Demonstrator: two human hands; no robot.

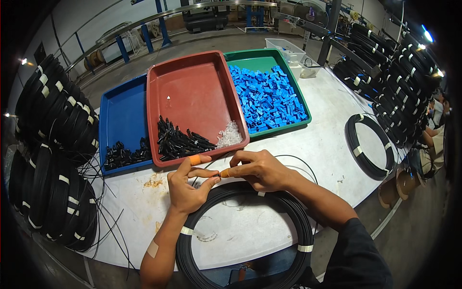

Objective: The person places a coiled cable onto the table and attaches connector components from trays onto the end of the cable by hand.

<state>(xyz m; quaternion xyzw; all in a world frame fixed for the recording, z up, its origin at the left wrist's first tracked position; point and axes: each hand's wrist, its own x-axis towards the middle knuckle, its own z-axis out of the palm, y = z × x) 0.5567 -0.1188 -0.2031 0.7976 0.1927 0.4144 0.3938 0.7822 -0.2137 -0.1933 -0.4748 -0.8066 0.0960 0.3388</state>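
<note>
Near the front of the red tray (192, 91), my left hand (188, 189) and my right hand (262, 169) meet fingertip to fingertip. Orange covers wrap some fingertips on both. Pinched between them is a small dark piece (217, 176), apparently the end of a thin black cable (312, 171); the fingers hide most of it. The left index finger sticks out, while thumb and another finger grip. Below my hands, a black cable coil (302, 221) bound with pale tape overhangs the table's near edge. Slender black parts (175, 142) and small clear pieces (230, 135) lie in the red tray.
A blue tray (124, 108) holds black parts at left; a green tray (250, 58) holds many blue clips (269, 98). Another coil (353, 142) lies on the white table (332, 120) at right. Tall coil stacks (53, 115) flank the left, loose cable ends trailing; more coils (404, 82) stand right.
</note>
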